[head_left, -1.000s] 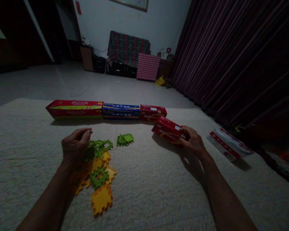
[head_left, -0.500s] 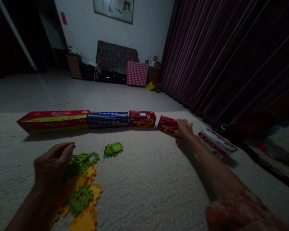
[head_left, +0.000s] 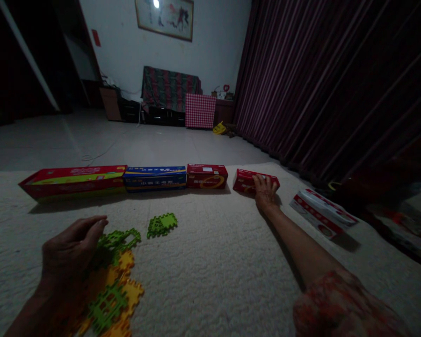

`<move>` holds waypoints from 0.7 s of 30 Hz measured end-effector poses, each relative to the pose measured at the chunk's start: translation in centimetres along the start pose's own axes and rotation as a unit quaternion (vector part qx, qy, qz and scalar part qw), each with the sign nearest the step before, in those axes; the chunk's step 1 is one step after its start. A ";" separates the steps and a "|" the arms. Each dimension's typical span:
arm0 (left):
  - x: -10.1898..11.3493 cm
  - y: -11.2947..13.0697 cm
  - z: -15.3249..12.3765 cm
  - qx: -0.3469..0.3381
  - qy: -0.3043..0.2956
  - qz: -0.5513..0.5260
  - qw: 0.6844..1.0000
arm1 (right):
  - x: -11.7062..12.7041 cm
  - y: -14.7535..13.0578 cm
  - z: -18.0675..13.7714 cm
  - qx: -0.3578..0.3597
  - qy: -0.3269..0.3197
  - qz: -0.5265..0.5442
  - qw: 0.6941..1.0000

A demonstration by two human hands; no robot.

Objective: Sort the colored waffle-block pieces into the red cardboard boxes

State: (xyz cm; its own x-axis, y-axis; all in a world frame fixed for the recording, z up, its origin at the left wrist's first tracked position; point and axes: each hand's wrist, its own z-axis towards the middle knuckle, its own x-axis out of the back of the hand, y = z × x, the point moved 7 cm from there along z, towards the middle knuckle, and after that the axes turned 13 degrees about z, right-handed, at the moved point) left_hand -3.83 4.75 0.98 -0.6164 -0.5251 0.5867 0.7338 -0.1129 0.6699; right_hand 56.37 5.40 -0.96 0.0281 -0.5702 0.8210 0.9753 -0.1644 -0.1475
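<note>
My right hand (head_left: 265, 193) rests on a small red box (head_left: 244, 181), its fingers over the top and its palm side against the front. A similar red box (head_left: 206, 177) stands to the left, a short gap apart. My left hand (head_left: 69, 243) is loosely closed, thumb near the index finger, and no object shows in it. Beside and below that hand lie green notched plastic tiles (head_left: 108, 304) and yellow notched tiles (head_left: 134, 294), partly hidden by it. A small group of green tiles (head_left: 163, 224) lies apart, farther right.
A blue box (head_left: 156, 179) and a long red and yellow-green box (head_left: 79, 182) continue the row leftward. A white and red box (head_left: 319, 215) sits right of my right hand. Everything lies on a pale quilted cover (head_left: 203, 271); a purple curtain (head_left: 301, 84) hangs at right.
My right hand has shifted from the right end of the small red box to its front and top middle. The box has moved slightly right, widening the gap. My left hand stays closed.
</note>
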 end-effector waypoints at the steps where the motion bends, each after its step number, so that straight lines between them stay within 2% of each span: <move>1: -0.1 0.1 0.0 -0.007 -0.001 0.001 1.000 | -0.1 0.2 0.3 0.006 -0.003 0.000 1.000; 9: -0.4 0.4 -0.1 -0.036 0.007 -0.009 0.999 | -0.1 1.0 2.5 0.003 -0.006 0.031 0.999; 12: -0.3 0.8 -0.1 -0.043 0.009 -0.013 0.999 | 0.7 -0.2 2.6 0.007 0.007 0.034 0.999; 14: -0.2 1.0 -0.1 -0.052 0.009 -0.017 0.998 | 1.5 -2.8 2.6 0.042 0.018 0.040 0.998; 16: -0.3 1.1 -0.2 -0.064 0.009 -0.019 0.998 | 1.7 -6.8 2.8 0.099 -0.001 0.068 0.993; 18: -0.6 1.0 -0.2 -0.071 0.008 -0.019 0.997 | 0.9 -11.3 3.6 0.146 -0.068 0.108 0.981; 21: -0.8 0.8 -0.2 -0.075 0.010 -0.017 0.997 | -1.6 -16.4 5.8 0.133 -0.196 0.126 0.963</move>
State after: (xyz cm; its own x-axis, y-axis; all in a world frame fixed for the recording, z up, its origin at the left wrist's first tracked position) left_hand -2.70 4.90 0.92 -0.6368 -0.5349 0.5554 0.7483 -0.2549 0.6124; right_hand 41.65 13.70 3.37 0.3017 -0.2084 0.9303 0.9466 0.1818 -0.2663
